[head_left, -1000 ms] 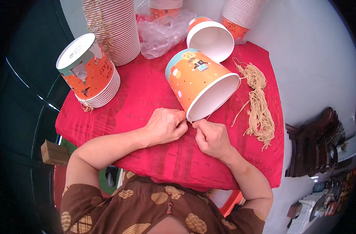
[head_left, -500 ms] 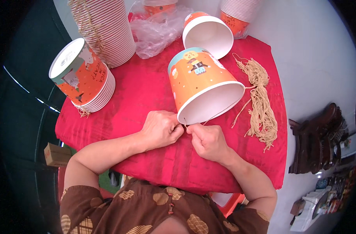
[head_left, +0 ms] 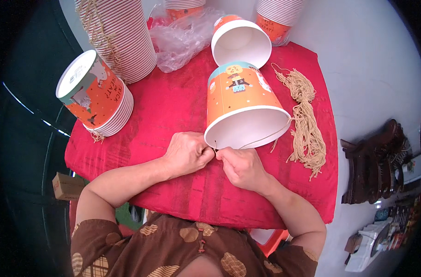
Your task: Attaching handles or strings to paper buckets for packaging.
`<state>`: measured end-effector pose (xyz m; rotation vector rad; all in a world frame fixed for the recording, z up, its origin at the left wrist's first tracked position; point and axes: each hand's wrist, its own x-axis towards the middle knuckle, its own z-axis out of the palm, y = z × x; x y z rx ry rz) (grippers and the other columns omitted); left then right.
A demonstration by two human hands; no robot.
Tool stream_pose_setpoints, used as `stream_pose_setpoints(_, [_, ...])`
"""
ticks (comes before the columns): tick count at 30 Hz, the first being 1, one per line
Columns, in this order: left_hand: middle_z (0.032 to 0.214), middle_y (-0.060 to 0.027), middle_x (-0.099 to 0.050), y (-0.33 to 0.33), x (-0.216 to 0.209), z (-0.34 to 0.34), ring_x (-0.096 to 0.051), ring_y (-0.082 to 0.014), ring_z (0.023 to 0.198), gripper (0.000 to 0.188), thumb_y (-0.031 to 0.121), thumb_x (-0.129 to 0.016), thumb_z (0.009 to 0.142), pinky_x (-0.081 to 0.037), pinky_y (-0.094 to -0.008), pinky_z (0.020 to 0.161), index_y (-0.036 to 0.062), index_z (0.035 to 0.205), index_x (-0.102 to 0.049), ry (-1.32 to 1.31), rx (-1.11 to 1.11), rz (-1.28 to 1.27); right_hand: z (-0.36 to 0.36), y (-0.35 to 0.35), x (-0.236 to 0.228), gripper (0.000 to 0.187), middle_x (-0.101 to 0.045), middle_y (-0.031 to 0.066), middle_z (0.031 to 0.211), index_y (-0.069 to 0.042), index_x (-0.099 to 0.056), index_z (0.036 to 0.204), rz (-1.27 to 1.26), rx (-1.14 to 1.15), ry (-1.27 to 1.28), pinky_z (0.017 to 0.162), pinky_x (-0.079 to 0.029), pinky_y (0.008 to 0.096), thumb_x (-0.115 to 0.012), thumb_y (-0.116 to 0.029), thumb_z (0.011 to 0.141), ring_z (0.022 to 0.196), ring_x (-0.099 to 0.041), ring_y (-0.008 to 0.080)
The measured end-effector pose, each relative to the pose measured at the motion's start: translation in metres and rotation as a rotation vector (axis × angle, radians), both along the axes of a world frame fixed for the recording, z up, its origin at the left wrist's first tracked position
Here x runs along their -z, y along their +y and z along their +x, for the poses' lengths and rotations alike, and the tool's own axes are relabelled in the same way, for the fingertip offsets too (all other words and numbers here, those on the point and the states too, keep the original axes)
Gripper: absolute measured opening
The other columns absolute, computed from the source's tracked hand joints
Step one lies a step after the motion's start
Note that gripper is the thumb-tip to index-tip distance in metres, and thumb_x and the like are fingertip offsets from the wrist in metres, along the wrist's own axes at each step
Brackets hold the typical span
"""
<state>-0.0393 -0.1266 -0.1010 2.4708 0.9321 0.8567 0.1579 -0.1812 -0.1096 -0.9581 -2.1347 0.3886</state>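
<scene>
An orange paper bucket (head_left: 240, 94) with cartoon figures lies tilted on the table, its white mouth facing me. Thin tan string (head_left: 267, 137) crosses that mouth from the right rim to a small hole at the near left rim. Just below this hole, my left hand (head_left: 188, 153) is closed, pinching the string end. Close beside it, my right hand (head_left: 243, 168) is closed on the string too, thumb and forefinger together. The fingertips nearly meet, hiding the string between them. A bundle of tan strings (head_left: 306, 124) lies right of the bucket.
Behind is another open bucket (head_left: 242, 42) on its side. At left stand a short upturned bucket stack (head_left: 97, 94) and a tall stack (head_left: 123, 41) with strings hanging off it. A clear plastic bag (head_left: 183, 41) and more buckets (head_left: 277, 21) sit at the back of the red-covered table (head_left: 169, 111).
The bucket has swung slightly, its mouth turning more squarely toward me and its base shifting right. Both hands stay pinched at the near rim, almost in place.
</scene>
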Motion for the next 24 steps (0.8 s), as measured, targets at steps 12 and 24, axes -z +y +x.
stream_pose_setpoints(12, [0.065, -0.0172, -0.061, 0.004, 0.007, -0.003, -0.061, -0.0369, 0.059, 0.012, 0.012, -0.06, 0.076, -0.048, -0.0463, 0.052, 0.0019, 0.07, -0.061, -0.068, -0.005, -0.039, -0.006, -0.015, -0.015, 0.009, -0.064, 0.0122, 0.07, -0.002, -0.059, 0.074, 0.258, 0.098, -0.108, 0.047, -0.048, 0.0366, -0.065, 0.004, 0.069, 0.052, -0.061, 0.0257])
stream_pose_setpoints(24, [0.066, -0.0183, -0.062, 0.001, -0.005, -0.004, -0.064, -0.0373, 0.063, 0.014, 0.015, -0.057, 0.078, -0.05, -0.0478, 0.055, 0.0037, 0.08, -0.066, 0.003, 0.04, -0.114, -0.007, -0.006, -0.015, 0.03, -0.062, 0.0164, 0.094, 0.001, -0.057, 0.098, 0.315, 0.296, -0.097, 0.056, -0.053, 0.0382, -0.07, 0.001, 0.071, 0.07, -0.065, 0.0309])
